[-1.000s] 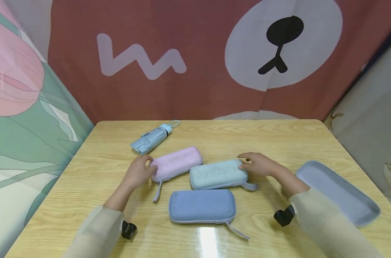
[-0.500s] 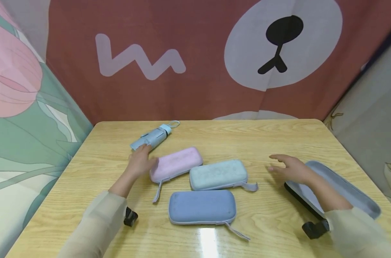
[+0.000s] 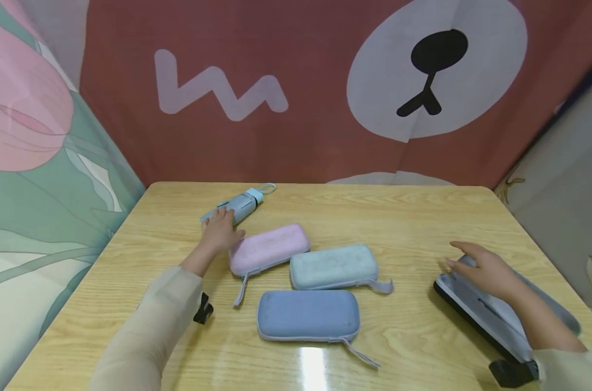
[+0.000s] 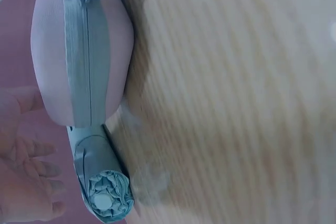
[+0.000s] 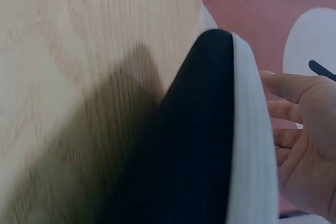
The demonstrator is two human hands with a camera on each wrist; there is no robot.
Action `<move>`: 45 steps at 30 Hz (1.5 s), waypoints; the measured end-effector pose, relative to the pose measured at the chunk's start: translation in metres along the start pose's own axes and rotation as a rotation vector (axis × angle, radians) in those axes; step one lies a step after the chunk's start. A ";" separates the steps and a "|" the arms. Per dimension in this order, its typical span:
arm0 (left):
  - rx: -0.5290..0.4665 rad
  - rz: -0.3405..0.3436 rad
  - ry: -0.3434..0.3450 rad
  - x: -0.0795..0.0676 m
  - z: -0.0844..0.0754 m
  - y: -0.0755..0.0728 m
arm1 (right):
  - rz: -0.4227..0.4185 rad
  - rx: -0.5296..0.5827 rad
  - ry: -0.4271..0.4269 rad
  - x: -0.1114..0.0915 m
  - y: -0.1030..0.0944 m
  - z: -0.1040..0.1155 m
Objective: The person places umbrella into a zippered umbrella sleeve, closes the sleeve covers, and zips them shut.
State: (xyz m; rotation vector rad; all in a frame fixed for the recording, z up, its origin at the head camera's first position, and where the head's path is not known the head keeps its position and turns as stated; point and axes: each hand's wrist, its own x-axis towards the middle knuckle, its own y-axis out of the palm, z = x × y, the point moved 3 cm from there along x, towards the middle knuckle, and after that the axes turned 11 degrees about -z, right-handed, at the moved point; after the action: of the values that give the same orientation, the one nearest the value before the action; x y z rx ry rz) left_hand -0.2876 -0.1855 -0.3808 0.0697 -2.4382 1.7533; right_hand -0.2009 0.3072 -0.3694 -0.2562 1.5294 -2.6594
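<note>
My left hand [image 3: 220,231] hovers over the near end of a folded light-blue umbrella [image 3: 245,206], fingers spread and holding nothing, its thumb beside the pink zip case [image 3: 271,247]. In the left wrist view the rolled end of the umbrella stands out below the case's zipper [image 4: 89,61], and the loosely bent fingers are apart from both. My right hand [image 3: 488,274] is above an opened grey zip case [image 3: 464,298] at the right, thumb and fingers apart. The right wrist view shows this case's dark outer side [image 5: 194,145] and pale rim [image 5: 252,145], with the fingers beyond the rim.
A mint zip case [image 3: 333,267] lies right of the pink one, and a blue zip case [image 3: 307,315] lies nearer the table's front. Both have strap pulls. The wooden table [image 3: 398,217] ends at a printed cloth backdrop [image 3: 315,136].
My left hand has left the pink case's end and moved forward over the umbrella. My right hand has left the mint case and moved right, over the opened grey case.
</note>
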 end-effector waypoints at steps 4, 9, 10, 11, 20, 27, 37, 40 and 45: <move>0.021 0.015 -0.016 0.006 0.003 0.000 | -0.048 -0.025 0.002 -0.007 -0.006 -0.009; 0.044 0.045 -0.050 0.011 0.008 0.002 | -0.124 -0.040 -0.017 -0.015 -0.013 -0.020; 0.045 0.054 -0.059 0.012 0.009 0.003 | -0.138 -0.044 -0.020 -0.017 -0.014 -0.022; 0.045 0.060 -0.066 0.013 0.011 0.003 | -0.150 -0.046 -0.026 -0.019 -0.015 -0.024; 0.026 0.122 -0.094 0.017 0.016 0.006 | -0.236 -0.094 -0.010 -0.033 -0.023 -0.040; 0.009 0.138 -0.125 0.019 0.019 0.006 | -0.271 -0.144 -0.006 -0.039 -0.023 -0.049; 0.012 0.120 -0.148 0.019 0.031 0.008 | -0.205 -0.254 0.082 -0.049 -0.022 -0.074; 0.021 0.122 -0.154 0.020 0.031 0.007 | -0.172 -0.291 0.128 -0.052 -0.022 -0.083; 0.039 0.111 -0.176 0.022 0.032 0.006 | -0.141 -0.271 0.175 -0.058 -0.022 -0.094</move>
State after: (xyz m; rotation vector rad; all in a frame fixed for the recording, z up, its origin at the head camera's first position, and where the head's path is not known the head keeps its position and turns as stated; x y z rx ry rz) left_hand -0.3127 -0.2135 -0.3932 0.0987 -2.5758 1.9177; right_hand -0.1599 0.4069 -0.4032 -0.1517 1.9994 -2.6328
